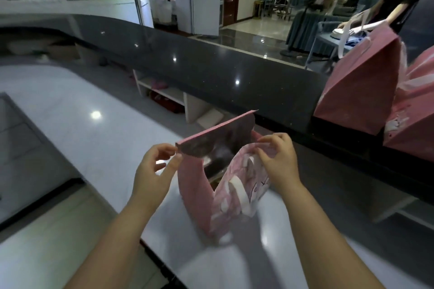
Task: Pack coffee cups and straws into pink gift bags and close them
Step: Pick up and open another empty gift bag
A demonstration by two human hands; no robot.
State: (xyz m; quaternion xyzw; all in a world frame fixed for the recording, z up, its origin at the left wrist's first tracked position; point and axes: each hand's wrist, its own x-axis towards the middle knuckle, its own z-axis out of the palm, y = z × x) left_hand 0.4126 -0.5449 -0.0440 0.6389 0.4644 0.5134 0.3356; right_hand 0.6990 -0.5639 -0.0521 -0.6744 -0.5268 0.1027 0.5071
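A pink gift bag point(199, 197) with a white printed pattern and white ribbon handles stands on the white counter point(98, 138) in front of me. Its mouth is spread wide, and the inside is dark and blurred, so I cannot tell what it holds. My left hand point(155, 171) pinches the left corner of the far top edge. My right hand point(279, 159) pinches the near top edge on the right. No coffee cup or straw shows clearly.
A raised dark stone ledge point(211, 63) runs behind the bag. Two more pink gift bags point(361, 87) lean on it at the right. A person point(385, 7) stands beyond the ledge at the far right. Low shelves point(164, 94) sit under the ledge.
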